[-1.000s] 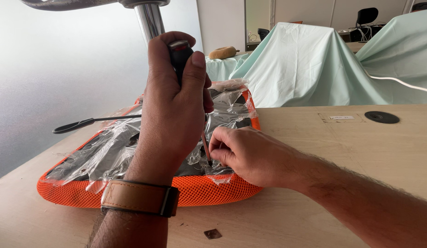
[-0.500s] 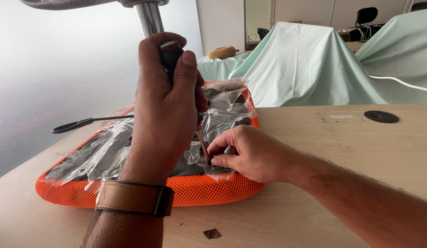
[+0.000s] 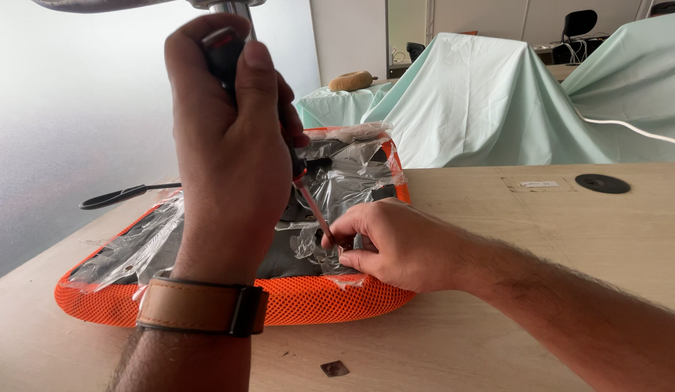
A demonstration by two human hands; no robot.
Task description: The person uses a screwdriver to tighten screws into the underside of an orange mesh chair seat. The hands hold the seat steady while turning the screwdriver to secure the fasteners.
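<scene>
An orange mesh seat cushion (image 3: 294, 301) lies upside down on the counter (image 3: 497, 319), its underside under crinkled clear plastic wrap (image 3: 337, 163). The left hand (image 3: 232, 152), fist raised, grips a screwdriver (image 3: 308, 199); its tip is hidden, probably at a screw, behind the right hand (image 3: 395, 243), which pinches there.

L hand (image 3: 232, 145) + screwdriver (image 3: 312, 207) slightly higher
</scene>
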